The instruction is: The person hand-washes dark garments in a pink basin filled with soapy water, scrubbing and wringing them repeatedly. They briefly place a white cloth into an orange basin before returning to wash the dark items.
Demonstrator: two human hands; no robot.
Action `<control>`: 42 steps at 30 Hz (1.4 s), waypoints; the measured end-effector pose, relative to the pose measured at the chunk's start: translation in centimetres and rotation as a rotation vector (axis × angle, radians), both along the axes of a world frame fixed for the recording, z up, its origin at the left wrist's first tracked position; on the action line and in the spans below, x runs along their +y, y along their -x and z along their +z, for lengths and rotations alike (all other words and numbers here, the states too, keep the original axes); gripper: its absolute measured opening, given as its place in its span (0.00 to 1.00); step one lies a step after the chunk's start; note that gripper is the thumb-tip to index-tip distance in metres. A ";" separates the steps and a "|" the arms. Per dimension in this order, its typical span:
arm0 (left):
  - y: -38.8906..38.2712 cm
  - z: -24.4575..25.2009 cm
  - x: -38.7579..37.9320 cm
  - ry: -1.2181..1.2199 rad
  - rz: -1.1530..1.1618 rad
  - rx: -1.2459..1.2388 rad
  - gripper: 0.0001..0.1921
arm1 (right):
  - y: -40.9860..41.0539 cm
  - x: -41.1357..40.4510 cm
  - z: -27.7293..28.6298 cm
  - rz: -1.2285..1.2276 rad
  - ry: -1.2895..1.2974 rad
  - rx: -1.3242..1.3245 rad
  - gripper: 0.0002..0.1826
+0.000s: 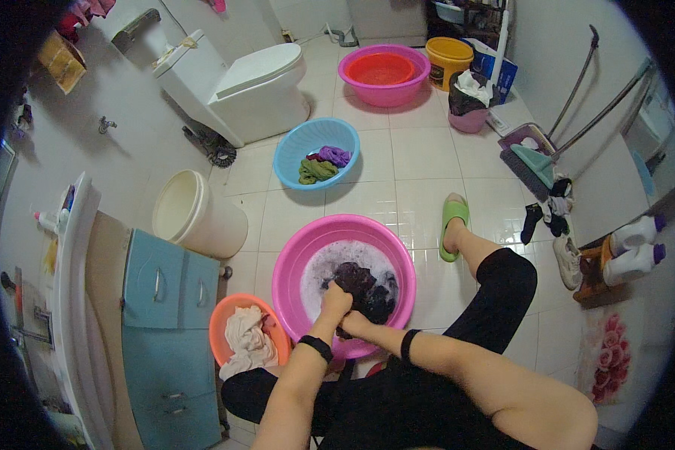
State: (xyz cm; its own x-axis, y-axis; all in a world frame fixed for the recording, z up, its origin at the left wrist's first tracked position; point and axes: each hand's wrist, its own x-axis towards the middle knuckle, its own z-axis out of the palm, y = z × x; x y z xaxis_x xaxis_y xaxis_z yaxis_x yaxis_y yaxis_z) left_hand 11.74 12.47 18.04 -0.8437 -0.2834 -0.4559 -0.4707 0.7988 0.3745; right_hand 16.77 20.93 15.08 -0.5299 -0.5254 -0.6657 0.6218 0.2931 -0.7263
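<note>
A pink plastic basin [284,270] stands on the tiled floor between my legs, holding foamy water. Dark wet cloth [355,279] lies bunched in the suds, partly under the water. My left hand [336,299] is closed on the dark cloth near the middle of the basin. Just below and to its right, my right hand [355,324] grips another part of the same cloth over the near side. The two hands are close together; the fingers are partly hidden. Beside the basin at the left, an orange basin [217,332] holds white cloth [251,337], some of it hanging over the rim.
Ahead stands a blue basin [281,147] with green and purple cloth. A cream bucket [219,225] and blue cabinet [168,360] are left. A toilet [264,95], a pink basin with a red one inside [382,95], and a yellow bucket [450,53] stand farther off; a broom [531,169] leans right.
</note>
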 end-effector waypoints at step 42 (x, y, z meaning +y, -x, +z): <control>1.8 8.8 -2.8 -1.490 0.656 -0.138 0.09 | 6.3 4.8 13.3 0.012 0.538 -0.692 0.15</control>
